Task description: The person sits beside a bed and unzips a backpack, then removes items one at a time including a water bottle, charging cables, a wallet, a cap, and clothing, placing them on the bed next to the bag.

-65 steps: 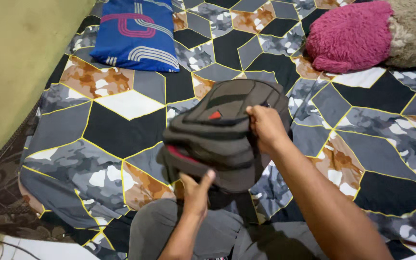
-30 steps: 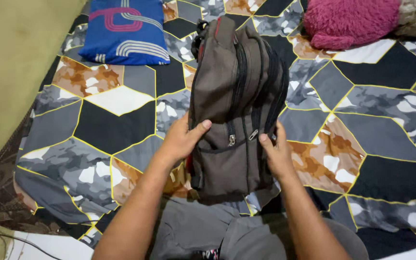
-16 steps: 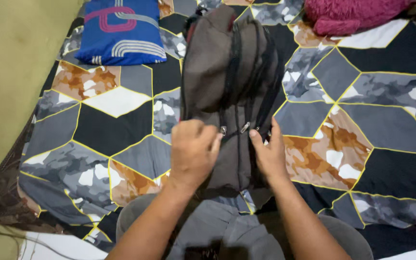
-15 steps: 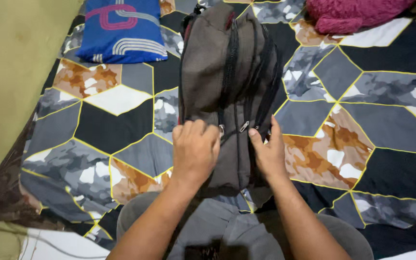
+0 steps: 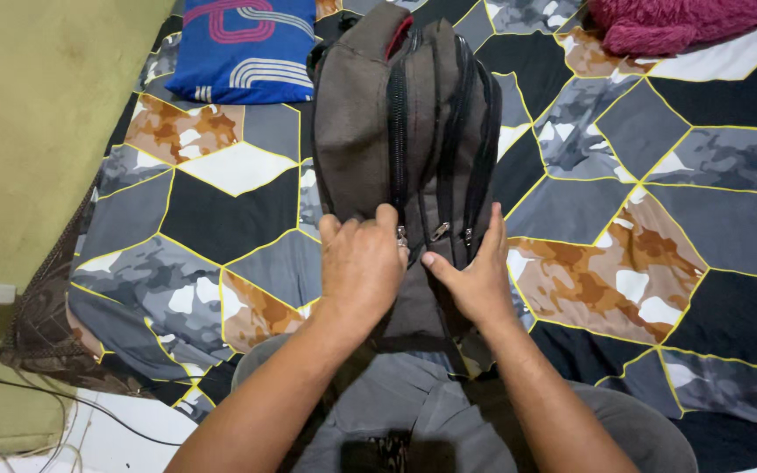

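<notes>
A brown-grey backpack (image 5: 370,114) with black zip lines lies lengthwise on the patterned bedsheet (image 5: 641,254), its top pointing away from me. My left hand (image 5: 363,267) rests on its near end, fingers curled by the metal zip pulls (image 5: 400,235). My right hand (image 5: 475,276) presses on the bag's near right side, thumb beside another zip pull (image 5: 438,231). Whether either hand pinches a pull is hidden by the fingers. My knees in grey trousers (image 5: 413,416) are under the bag's near end.
A blue pillow (image 5: 243,48) with pink and white stripes lies at the far left. A magenta fluffy cushion (image 5: 668,22) sits at the far right. A green wall (image 5: 28,131) runs along the left, with cables (image 5: 37,403) on the floor below.
The backpack was first bunched up in both hands, then laid out flat pointing away. Both hands have since settled at its near end by the zip pulls.
</notes>
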A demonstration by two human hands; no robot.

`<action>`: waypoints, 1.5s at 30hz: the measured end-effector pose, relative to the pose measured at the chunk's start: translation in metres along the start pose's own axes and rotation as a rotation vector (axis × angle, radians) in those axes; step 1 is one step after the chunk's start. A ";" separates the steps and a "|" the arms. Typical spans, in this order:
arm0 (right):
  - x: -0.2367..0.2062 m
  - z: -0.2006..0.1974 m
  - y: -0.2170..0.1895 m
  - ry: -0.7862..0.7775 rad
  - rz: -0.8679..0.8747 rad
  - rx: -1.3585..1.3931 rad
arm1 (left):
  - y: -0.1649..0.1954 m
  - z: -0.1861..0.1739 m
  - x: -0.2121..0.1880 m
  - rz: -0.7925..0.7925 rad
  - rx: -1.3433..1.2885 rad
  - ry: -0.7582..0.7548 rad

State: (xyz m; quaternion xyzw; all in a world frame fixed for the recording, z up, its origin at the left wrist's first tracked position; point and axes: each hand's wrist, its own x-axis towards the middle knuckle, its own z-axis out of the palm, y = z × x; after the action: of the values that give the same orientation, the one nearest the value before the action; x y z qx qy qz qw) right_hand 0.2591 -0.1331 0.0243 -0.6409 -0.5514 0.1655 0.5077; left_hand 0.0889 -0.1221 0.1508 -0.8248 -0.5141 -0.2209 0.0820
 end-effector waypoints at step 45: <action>0.023 -0.005 -0.106 0.115 0.057 -0.040 | -0.089 0.034 0.013 -0.332 -0.886 0.248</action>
State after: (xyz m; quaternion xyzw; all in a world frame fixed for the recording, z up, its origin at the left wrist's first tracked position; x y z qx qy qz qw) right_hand 0.2142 -0.1285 0.1226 -0.6750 -0.5061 0.1318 0.5205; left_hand 0.0245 -0.0586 0.1183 -0.6547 -0.4816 -0.5249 -0.2528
